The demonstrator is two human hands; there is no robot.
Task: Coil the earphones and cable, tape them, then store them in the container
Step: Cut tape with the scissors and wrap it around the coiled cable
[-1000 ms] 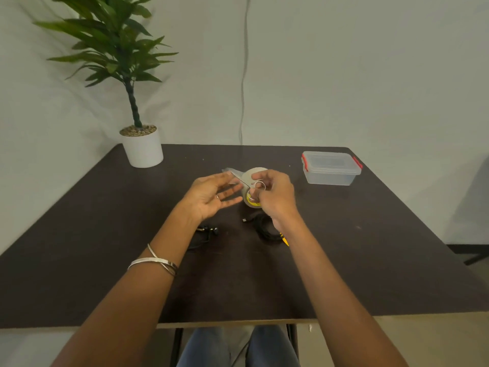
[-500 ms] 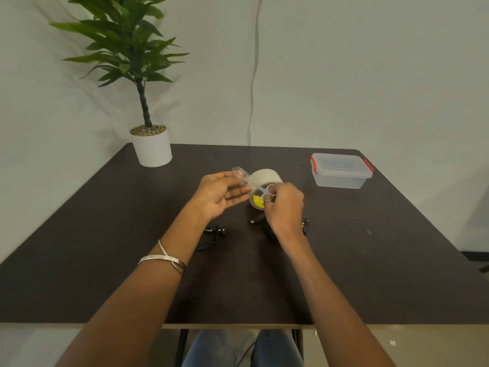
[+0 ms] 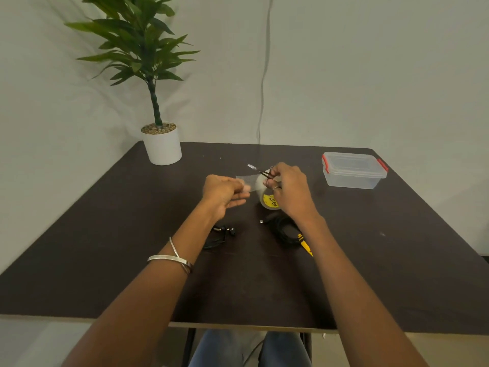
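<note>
My left hand (image 3: 223,193) pinches the free end of a clear tape strip (image 3: 251,181) pulled from the tape roll (image 3: 268,201), which has a yellow core and stands on the dark table (image 3: 105,234). My right hand (image 3: 289,190) holds small scissors (image 3: 260,171), blades pointing up-left over the strip. Black earphones (image 3: 223,234) lie on the table below my left wrist. A coiled black cable (image 3: 284,229) lies under my right wrist, partly hidden. The clear container (image 3: 353,169) with red clips sits closed at the far right.
A potted plant in a white pot (image 3: 162,144) stands at the table's far left corner. A yellow and black object (image 3: 305,245) pokes out beside my right forearm. A thin wire (image 3: 264,75) hangs down the wall behind the table.
My left hand has closed on the tape end and drawn the strip out to the left. The scissors' blades in my right hand have come up over the strip.
</note>
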